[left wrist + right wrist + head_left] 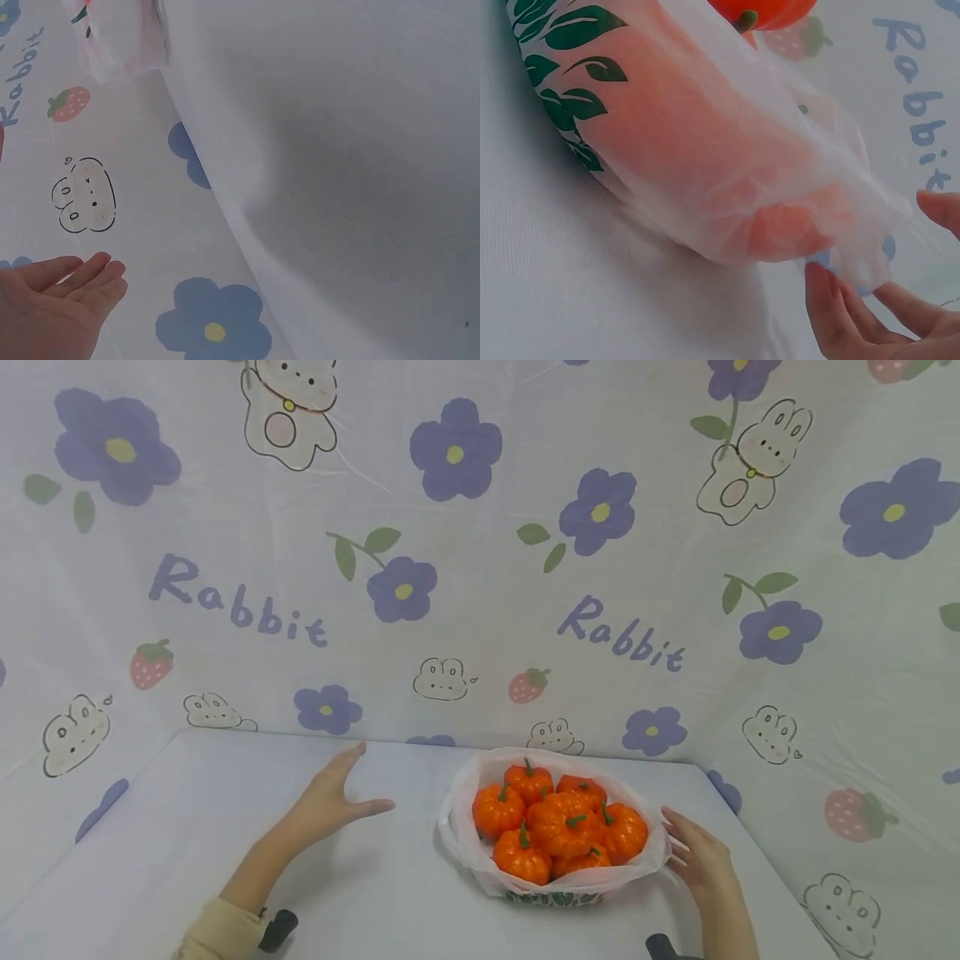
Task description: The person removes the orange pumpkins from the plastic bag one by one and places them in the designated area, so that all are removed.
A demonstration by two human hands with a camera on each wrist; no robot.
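the left hand (330,802) hovers flat and empty over the middle of the table (150,860), fingers straight, thumb spread toward the bag. the right hand (701,856) is relaxed and open too, its fingertips (821,300) touching the thin plastic bag (465,839) on the side nearest the table's right edge. the bag lines a leaf-printed bowl (562,90) and holds a heap of small orange pumpkins (558,822) with green stems, close to the table's far edge, right of centre. behind and around the table hangs a sheet (480,568) printed with purple flowers, rabbits and strawberries.
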